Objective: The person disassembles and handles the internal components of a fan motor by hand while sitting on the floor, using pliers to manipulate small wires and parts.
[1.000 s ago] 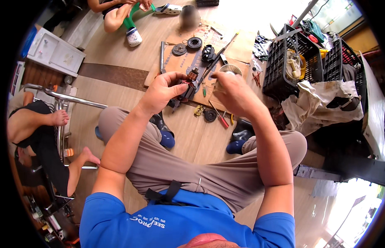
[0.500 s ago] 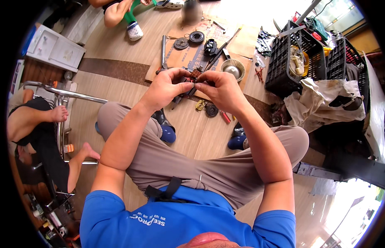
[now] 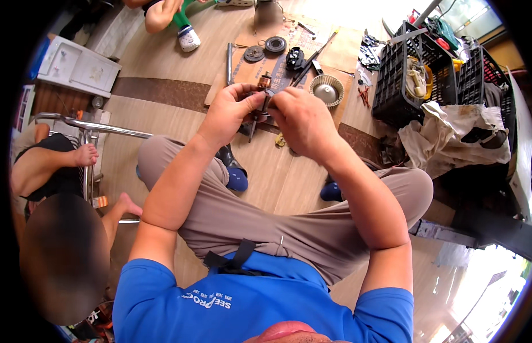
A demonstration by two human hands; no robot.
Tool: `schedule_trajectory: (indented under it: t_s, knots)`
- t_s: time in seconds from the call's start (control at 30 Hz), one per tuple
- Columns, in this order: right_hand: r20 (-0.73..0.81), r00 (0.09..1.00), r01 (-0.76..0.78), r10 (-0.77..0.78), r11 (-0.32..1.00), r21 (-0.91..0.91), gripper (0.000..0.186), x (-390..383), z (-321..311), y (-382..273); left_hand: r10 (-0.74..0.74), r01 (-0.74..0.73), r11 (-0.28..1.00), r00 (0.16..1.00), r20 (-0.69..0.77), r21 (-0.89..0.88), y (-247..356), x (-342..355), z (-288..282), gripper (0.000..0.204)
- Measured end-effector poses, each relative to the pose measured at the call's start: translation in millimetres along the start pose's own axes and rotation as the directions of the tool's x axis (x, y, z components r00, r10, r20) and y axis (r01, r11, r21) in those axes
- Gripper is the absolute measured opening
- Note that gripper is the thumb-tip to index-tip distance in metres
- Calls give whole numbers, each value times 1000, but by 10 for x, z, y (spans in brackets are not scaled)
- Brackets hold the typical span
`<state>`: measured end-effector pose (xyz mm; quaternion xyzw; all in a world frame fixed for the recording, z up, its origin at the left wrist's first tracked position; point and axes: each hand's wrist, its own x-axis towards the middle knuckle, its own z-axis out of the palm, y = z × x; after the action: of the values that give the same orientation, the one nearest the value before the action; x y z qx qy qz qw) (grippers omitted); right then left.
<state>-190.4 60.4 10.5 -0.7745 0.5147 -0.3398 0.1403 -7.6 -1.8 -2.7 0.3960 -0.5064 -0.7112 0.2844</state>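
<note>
Over the near edge of a cardboard sheet, my left hand (image 3: 223,117) pinches what looks like a motor armature (image 3: 265,82), with a copper-coloured part at its top and a thin dark shaft pointing down. The fingers of my right hand (image 3: 306,123) are closed against the same piece from the other side. My knuckles hide what the right fingertips grip. Just past my hands lie a pale fan wheel (image 3: 328,90), a black motor housing (image 3: 294,58), a black ring (image 3: 275,44) and a round metal disc (image 3: 254,54).
The cardboard sheet (image 3: 349,48) also carries long dark rods (image 3: 320,52). A metal bar (image 3: 229,64) lies at its left. Black crates (image 3: 386,94) with a draped cloth (image 3: 443,137) stand at right. Other people sit at left and far left, near a chrome rail (image 3: 120,132).
The copper-coloured part now stands up above my fingers, its shaft tilted downward. My right hand has turned over, showing its back, and covers more of the piece.
</note>
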Motion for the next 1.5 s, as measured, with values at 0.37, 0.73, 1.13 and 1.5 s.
schedule_trajectory:
  t_s: [0.37,0.73,1.13,1.5]
  knots:
    - [7,990,139,-140,975,-171,8,-98,-125,109,208,-136,865,973,100,-482,89,59,-269,40]
    - [-252,944,73,-211,881,-467,6,-66,-754,377,223,-95,895,941,254,-435,183,-47,-184,41]
    - [-267,926,93,-267,846,-524,7,-93,-883,329,87,-86,994,996,-12,72,176,-32,-105,29]
    - [-47,997,30,-62,858,-513,13,-128,-811,462,-55,38,992,988,142,120,192,-56,-114,31]
